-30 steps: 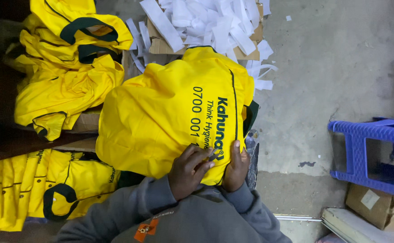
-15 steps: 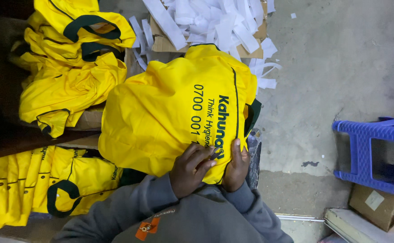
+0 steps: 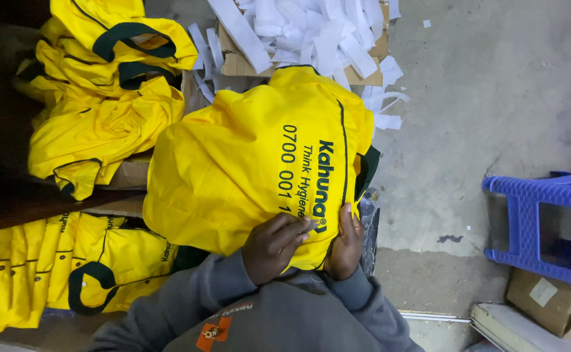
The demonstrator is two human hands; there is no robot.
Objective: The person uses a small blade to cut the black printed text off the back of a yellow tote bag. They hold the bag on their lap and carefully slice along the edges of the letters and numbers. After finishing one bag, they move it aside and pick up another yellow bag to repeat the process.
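Little has shifted since the earlier frames: both hands stay clamped on the near edge of the yellow garment [image 3: 246,176], which has only slid a touch toward the right of the view, the piles around it keeping their places.

That yellow garment lies bunched in front of the person, its long axis running from the hands near the bottom of the view up toward the cardboard box [image 3: 236,64]. Dark green piping follows that same line along its right side, and dark printed lettering runs lengthwise beside it. Its far end touches or overlaps the box edge.

On the lower printed edge, the left hand [image 3: 273,246] has its fingers curled over the cloth, closed on it. Just beside it, the right hand [image 3: 344,242] grips the same hem at the piping, thumb on top. Grey sleeves [image 3: 233,306] lead back from both wrists.

Heaped in and over the box are white paper strips [image 3: 311,32]. Left of the garment, a pile of yellow garments with green collars [image 3: 103,85] rests on a dark surface, and a flatter folded stack [image 3: 44,267] lies below it. Well apart on the right, on the grey concrete floor [image 3: 481,85], stands a blue plastic stool [image 3: 539,221], with a small carton [image 3: 546,300] beside it.
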